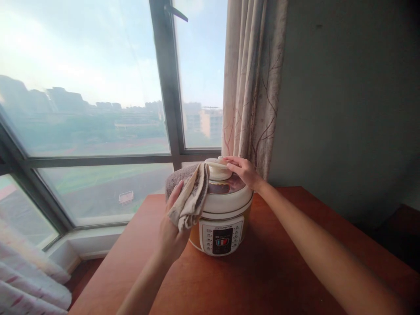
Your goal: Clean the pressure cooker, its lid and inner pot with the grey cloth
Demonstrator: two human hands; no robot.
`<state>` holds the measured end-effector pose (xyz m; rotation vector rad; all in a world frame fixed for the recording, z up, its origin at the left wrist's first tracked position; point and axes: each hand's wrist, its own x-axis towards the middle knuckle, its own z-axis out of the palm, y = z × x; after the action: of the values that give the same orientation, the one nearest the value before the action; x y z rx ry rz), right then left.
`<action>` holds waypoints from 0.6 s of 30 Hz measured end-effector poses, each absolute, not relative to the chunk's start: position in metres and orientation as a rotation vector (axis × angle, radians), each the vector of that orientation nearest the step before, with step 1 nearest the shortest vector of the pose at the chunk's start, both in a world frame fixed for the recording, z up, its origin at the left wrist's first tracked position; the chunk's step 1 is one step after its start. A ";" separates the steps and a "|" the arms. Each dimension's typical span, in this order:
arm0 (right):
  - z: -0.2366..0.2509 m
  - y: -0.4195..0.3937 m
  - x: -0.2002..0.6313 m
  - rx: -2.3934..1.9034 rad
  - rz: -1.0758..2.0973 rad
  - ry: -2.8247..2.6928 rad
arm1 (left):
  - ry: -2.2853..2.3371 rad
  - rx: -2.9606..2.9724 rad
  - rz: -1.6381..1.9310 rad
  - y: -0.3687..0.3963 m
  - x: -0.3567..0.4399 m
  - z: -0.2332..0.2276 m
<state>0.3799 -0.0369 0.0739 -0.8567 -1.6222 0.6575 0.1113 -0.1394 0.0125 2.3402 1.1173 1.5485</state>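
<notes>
Electric cooker: upright on the wooden table, close to the window, control panel turned toward the wearer.
Lid handle: pale, raised at the centre of the glossy top.
Left hand: closed on the cloth, at the cooker's left side.
Cloth: grey-brown and beige, bunched, draped up over the cooker's left shoulder to the handle, loose folds hanging near the panel.
Right hand: fingers and thumb at the handle's right side, touching; firmness of hold, cannot tell.
Curtain: hanging behind, beyond the table's far edge.
Risk, cooker: possible sliding or tilting, from a hard sideways push through the cloth with too little steadying at the right.
Risk, lid handle: possible twist or lift, from an uneven pull, or a snag of cloth beneath the rim.
Risk, control panel: possible accidental button press, from the dangling folds or a straying knuckle.
</notes>
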 end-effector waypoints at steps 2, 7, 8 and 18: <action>0.074 -0.037 0.380 -0.853 0.690 -1.614 | 1.059 2.428 1.615 -0.161 0.122 -0.007; 0.076 -0.038 0.382 -0.867 0.776 -1.591 | 1.034 3.023 1.233 -0.184 0.151 -0.003; 0.077 -0.038 0.383 -0.866 0.788 -1.590 | 1.047 3.085 1.143 -0.184 0.156 0.005; 0.077 -0.041 0.388 -0.744 1.096 -1.486 | 1.277 2.963 0.932 -0.156 0.199 0.089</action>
<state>0.3881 -0.0407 0.0768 -0.7441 -1.4863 1.0961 0.1995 -0.1558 0.0889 2.9626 1.2769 0.9316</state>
